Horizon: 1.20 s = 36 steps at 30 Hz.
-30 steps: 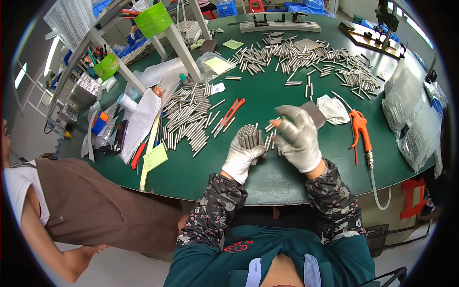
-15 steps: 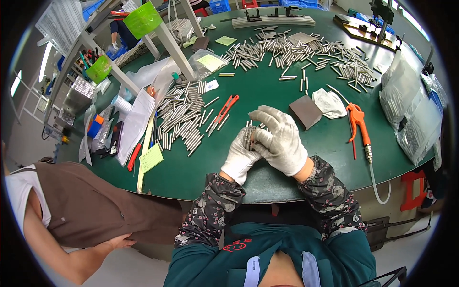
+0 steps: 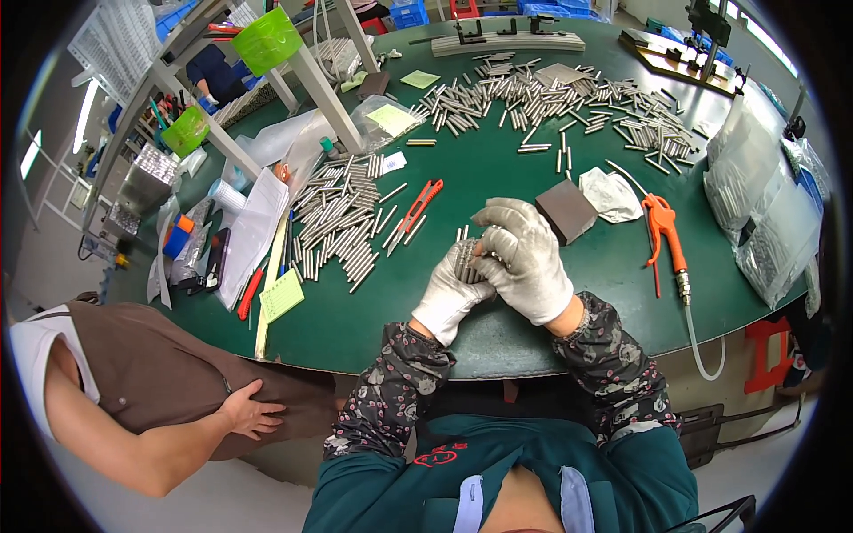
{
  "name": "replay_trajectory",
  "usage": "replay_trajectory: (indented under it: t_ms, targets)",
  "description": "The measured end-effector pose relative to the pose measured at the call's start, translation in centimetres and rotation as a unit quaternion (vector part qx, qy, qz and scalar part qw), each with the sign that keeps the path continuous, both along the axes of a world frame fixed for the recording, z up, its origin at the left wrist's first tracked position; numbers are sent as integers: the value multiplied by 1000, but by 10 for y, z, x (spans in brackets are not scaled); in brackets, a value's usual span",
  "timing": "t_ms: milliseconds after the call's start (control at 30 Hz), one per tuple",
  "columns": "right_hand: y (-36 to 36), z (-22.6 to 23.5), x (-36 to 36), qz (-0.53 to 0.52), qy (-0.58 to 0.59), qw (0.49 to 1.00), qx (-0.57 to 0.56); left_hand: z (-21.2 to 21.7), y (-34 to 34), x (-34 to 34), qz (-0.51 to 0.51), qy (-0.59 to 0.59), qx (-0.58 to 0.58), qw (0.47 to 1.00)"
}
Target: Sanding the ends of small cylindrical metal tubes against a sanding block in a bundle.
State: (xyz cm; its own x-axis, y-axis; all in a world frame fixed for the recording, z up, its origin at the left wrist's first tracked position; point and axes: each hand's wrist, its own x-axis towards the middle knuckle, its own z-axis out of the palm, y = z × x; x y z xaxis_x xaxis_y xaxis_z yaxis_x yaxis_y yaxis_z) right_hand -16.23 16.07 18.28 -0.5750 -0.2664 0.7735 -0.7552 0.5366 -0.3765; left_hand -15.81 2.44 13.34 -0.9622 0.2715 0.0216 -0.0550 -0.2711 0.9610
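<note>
The person sits at a green counter (image 3: 400,311), and both hands wear whitish gloves. The left hand (image 3: 447,298) is wrapped around a bundle of short metal rods (image 3: 466,266), so its fingers are closed on this bundle, with the rod ends pointing up. The bundle is in front of the person, above the near part of the counter. The right hand (image 3: 526,266) is just beside it, and its fingers are bent over the top of the rods. The thumb and forefinger are narrow there, but one cannot tell whether they grip a single rod or only touch the bundle.

To the left of the hands lies a pile of loose rods (image 3: 342,222), and between this pile and the hands there is a red cutter knife (image 3: 418,213) with its blade out. Beyond the right hand rests a brown block (image 3: 566,211), next to a crumpled white cloth (image 3: 611,195). Further right lies an orange air gun (image 3: 666,235) with a pale hose. A wide heap of rods (image 3: 551,98) spreads across the far part of the counter. At the left, a co-worker in a brown apron (image 3: 169,373) stands near the counter, one bare hand (image 3: 253,410) on the apron.
</note>
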Motion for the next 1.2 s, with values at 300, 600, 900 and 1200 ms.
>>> replay_trajectory:
  t_ms: [300,600,900,1200]
  targets:
    - [57,-19,-29,-329,-107,931,116,-4,-19,-2,-2,-100,34,994]
    - [65,-26,-33,-379,-252,861,228,-3,-17,-2,-6,-100,63,993]
    - [-2,7,15,-32,-44,991,121,3,-10,1,6,-152,263,953]
    - [-14,13,16,-41,-58,988,136,4,-7,5,54,-100,217,969]
